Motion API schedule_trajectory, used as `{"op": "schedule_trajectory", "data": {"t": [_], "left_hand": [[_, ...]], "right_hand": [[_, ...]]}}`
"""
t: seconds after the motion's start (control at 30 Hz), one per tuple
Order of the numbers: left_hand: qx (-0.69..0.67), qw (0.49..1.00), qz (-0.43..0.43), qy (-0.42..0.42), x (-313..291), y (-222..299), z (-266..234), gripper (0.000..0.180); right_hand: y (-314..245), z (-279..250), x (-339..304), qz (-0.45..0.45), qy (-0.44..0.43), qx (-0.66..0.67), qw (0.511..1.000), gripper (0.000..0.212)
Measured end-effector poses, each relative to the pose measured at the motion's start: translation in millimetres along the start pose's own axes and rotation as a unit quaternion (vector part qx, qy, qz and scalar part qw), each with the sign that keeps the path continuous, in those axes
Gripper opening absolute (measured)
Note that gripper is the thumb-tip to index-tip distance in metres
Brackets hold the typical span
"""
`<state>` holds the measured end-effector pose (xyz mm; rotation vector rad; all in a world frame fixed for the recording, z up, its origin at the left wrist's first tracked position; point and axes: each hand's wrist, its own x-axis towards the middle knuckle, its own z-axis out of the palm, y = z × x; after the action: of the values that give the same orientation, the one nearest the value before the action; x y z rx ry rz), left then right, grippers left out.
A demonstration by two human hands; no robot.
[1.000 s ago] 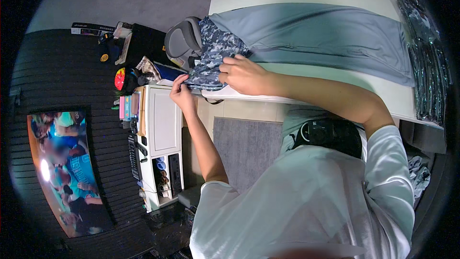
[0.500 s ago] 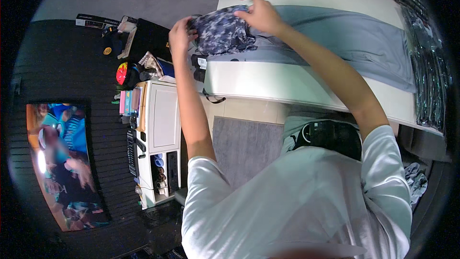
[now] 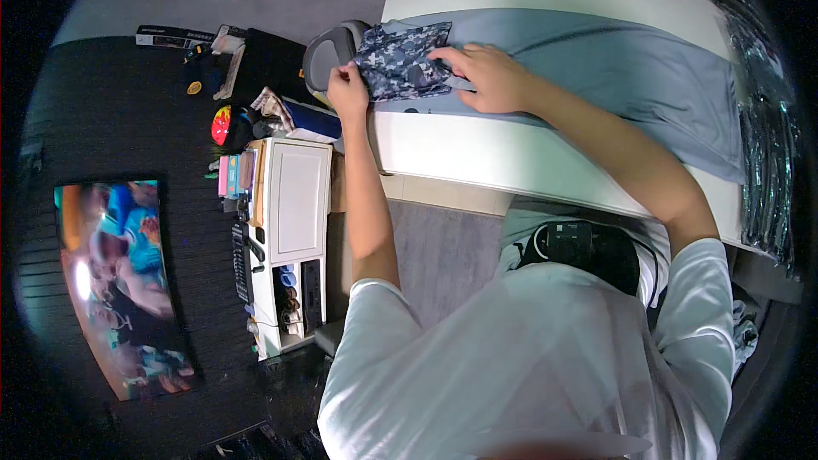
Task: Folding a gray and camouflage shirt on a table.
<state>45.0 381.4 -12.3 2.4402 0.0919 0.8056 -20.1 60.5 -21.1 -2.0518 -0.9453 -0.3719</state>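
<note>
A blue-grey camouflage-patterned cloth lies nearly flat at the left end of the table, on top of a long grey cloth. My left hand pinches the camouflage cloth at its near left edge. Over the right edge of the same cloth rests my right hand, index finger stretched out onto the pattern and thumb apart from it. A small grey flap shows between that thumb and finger. What lies under the right palm is hidden.
The white table carries a row of shiny dark plastic packages along its right end. A grey chair stands past its left end. Nearer, a white cabinet bears boxes and books. A lit screen hangs far left.
The camouflage cloth, bunched and raised before, now lies flatter. My left hand has come nearer along its left side. My right hand has moved nearer and right, down onto the cloth.
</note>
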Motion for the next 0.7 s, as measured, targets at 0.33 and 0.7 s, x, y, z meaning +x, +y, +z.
{"op": "schedule_trajectory", "data": {"t": [0.33,0.7], "left_hand": [[-0.154,0.967,-0.033,-0.199,17.3,-37.6,-1.3,0.031],[-0.107,0.967,-0.077,-0.219,11.6,-24.7,3.4,0.019]], "right_hand": [[-9.9,-28.0,-9.4,0.080,-0.114,0.036,0.990,0.063],[6.8,9.0,12.0,0.040,-0.062,-0.080,0.994,0.042]]}}
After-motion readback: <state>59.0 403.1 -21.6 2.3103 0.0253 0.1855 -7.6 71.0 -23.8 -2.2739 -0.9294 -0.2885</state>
